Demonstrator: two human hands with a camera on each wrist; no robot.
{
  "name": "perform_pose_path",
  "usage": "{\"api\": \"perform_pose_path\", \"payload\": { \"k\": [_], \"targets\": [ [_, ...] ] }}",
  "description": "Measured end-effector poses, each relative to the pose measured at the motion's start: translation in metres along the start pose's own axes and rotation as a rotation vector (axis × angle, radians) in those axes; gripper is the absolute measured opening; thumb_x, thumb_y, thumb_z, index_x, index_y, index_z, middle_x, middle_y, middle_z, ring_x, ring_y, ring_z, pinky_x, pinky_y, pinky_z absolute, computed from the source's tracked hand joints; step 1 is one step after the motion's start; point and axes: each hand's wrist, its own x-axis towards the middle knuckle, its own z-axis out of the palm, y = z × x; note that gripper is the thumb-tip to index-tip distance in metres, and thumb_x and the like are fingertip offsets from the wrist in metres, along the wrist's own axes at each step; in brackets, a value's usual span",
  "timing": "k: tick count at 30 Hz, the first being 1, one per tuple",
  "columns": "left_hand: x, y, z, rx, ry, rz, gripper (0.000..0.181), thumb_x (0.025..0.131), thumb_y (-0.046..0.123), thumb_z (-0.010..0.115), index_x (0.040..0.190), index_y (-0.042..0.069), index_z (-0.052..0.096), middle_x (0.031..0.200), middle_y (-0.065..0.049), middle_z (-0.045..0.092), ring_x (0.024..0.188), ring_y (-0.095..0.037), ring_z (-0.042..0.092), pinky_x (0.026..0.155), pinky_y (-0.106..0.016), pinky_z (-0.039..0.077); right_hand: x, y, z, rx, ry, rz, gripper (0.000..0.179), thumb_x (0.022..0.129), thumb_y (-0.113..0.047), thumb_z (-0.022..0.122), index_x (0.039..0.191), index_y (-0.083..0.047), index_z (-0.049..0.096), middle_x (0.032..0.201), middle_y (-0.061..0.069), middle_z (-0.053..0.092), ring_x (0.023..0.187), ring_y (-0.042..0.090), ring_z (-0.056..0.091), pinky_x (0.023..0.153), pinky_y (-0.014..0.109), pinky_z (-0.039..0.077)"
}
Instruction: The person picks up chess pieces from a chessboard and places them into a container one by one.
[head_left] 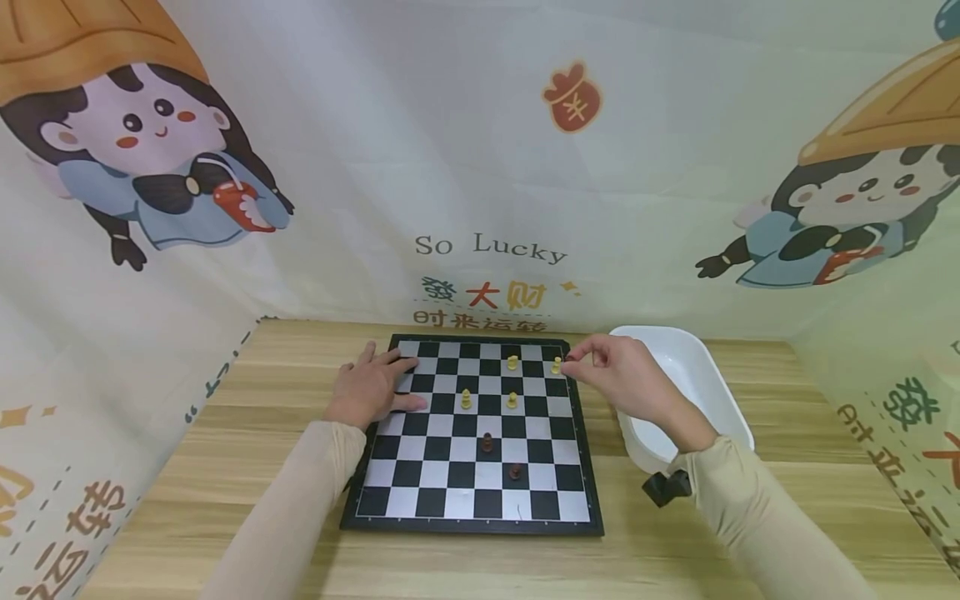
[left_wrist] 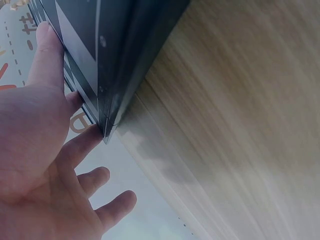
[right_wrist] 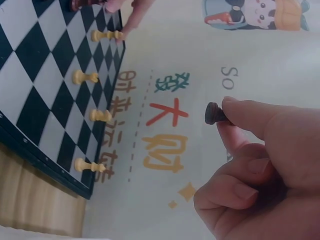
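Note:
A black-and-white chessboard [head_left: 457,430] lies on the wooden table. My left hand [head_left: 363,390] rests on its left edge, fingers spread over the border and outer squares. At the board's far right corner, my right hand [head_left: 630,379] pinches a dark chess piece [right_wrist: 212,114] by thumb and forefinger, base outward. The other right fingers curl toward the palm, where a dark patch is too shaded to identify. Several pale yellow pieces stand on the far half, one light pawn [head_left: 557,365] just beside the right fingertips. Two dark pieces, one a dark pawn [head_left: 487,442], stand nearer the front.
A white plastic tub [head_left: 723,392] stands right of the board, under the right forearm; its inside is partly hidden. A small black object [head_left: 666,487] shows at the right cuff. A printed cloth [head_left: 480,158] hangs behind and at both sides of the table [head_left: 277,400].

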Motion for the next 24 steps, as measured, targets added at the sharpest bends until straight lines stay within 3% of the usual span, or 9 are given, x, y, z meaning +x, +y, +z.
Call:
{"api": "perform_pose_path", "payload": {
  "k": [15, 19, 24],
  "targets": [
    [0.001, -0.002, 0.000, 0.005, -0.002, 0.001, 0.085, 0.087, 0.070, 0.060, 0.156, 0.024, 0.044, 0.167, -0.012, 0.034, 0.157, -0.045, 0.019, 0.117, -0.070, 0.033, 0.011, 0.011, -0.025, -0.020, 0.050, 0.056, 0.028, 0.097, -0.034, 0.069, 0.104, -0.007, 0.074, 0.065, -0.003, 0.047, 0.058, 0.013, 0.041, 0.051, 0.025, 0.036],
    [0.001, -0.002, 0.000, -0.003, -0.006, -0.002, 0.084, 0.087, 0.070, 0.060, 0.156, 0.024, 0.043, 0.167, -0.012, 0.034, 0.157, -0.045, 0.018, 0.118, -0.070, 0.032, 0.012, 0.013, -0.034, 0.000, 0.035, 0.104, 0.032, 0.098, -0.037, 0.067, 0.110, -0.007, 0.071, 0.065, -0.002, 0.046, 0.050, 0.013, 0.045, 0.046, 0.029, 0.045],
    [0.003, -0.001, 0.001, -0.003, -0.005, 0.000, 0.084, 0.087, 0.070, 0.060, 0.156, 0.023, 0.044, 0.167, -0.012, 0.034, 0.157, -0.046, 0.018, 0.118, -0.070, 0.032, 0.013, 0.017, -0.043, 0.013, 0.041, 0.125, 0.036, 0.099, -0.037, 0.066, 0.113, -0.004, 0.070, 0.070, -0.001, 0.048, 0.056, 0.014, 0.048, 0.049, 0.032, 0.052]
  ]
}}
